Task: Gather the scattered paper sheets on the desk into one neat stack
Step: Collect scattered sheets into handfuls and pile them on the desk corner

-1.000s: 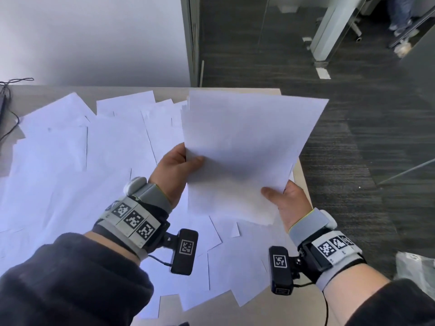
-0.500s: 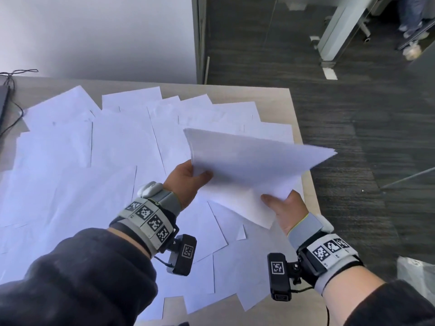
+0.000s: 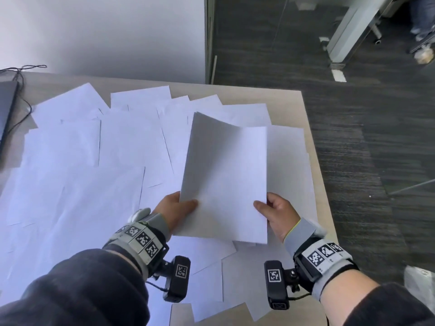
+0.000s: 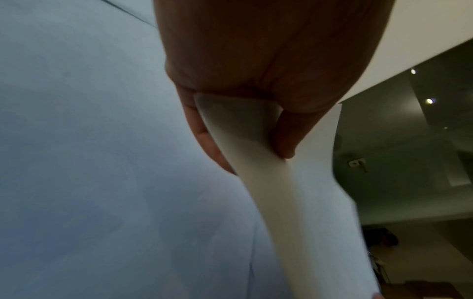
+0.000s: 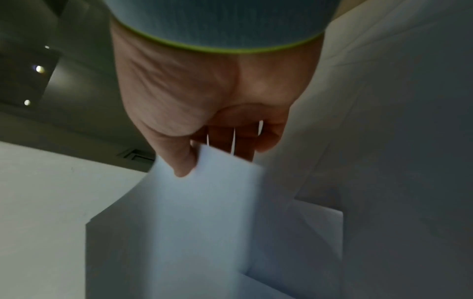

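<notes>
bundle in hand, most sheets still loose

both hands hold a small paper bundle above the right part of the counter. left hand pinches its near-left edge, thumb on top, fingers under; right hand pinches the near-right edge likewise. task looks early: loose sheets cover most of the counter, overlapping, no neat stack yet. versus half a second ago, the bundle has swung from skewed and jutting right to roughly square, lengthwise away from the person.

Left hand: thumb on top, pinching white paper sheaf. Right hand: same pinch, opposite edge.
</notes>
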The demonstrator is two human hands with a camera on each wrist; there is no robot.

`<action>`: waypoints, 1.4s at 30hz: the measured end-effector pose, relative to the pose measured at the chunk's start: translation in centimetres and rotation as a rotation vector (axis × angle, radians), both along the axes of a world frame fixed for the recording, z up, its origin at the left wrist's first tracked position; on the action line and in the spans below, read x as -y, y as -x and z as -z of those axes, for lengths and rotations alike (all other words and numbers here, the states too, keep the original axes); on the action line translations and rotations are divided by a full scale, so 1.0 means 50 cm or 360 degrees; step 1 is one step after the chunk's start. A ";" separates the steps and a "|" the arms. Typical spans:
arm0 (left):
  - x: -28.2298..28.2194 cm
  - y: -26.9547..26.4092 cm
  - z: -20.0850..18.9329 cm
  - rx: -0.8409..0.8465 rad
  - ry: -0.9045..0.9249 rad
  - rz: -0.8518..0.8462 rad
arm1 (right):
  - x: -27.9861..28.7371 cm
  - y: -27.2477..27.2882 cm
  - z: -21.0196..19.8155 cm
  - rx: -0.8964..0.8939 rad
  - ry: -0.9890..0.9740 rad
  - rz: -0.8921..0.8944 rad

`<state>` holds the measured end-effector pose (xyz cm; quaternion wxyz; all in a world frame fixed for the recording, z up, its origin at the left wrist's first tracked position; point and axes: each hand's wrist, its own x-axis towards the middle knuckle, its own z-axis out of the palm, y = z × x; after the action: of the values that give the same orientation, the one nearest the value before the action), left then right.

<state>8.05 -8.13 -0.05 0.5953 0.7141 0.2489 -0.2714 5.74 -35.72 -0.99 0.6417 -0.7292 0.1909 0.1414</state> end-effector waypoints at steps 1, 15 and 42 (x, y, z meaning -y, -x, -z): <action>-0.011 -0.003 0.002 -0.0002 -0.0025 -0.0056 | -0.002 -0.001 0.006 0.0013 0.0106 -0.0014; -0.126 -0.012 0.045 -0.0088 -0.0308 -0.0430 | -0.048 -0.001 0.025 -0.0532 0.1664 -0.0788; 0.000 0.015 0.021 -0.0209 -0.0124 0.0022 | -0.079 0.026 0.014 0.0134 0.1050 -0.0938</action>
<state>7.28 -8.12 -1.09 0.5476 0.7192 0.2929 -0.3117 4.43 -31.79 -1.67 0.3141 -0.9234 -0.0165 0.2201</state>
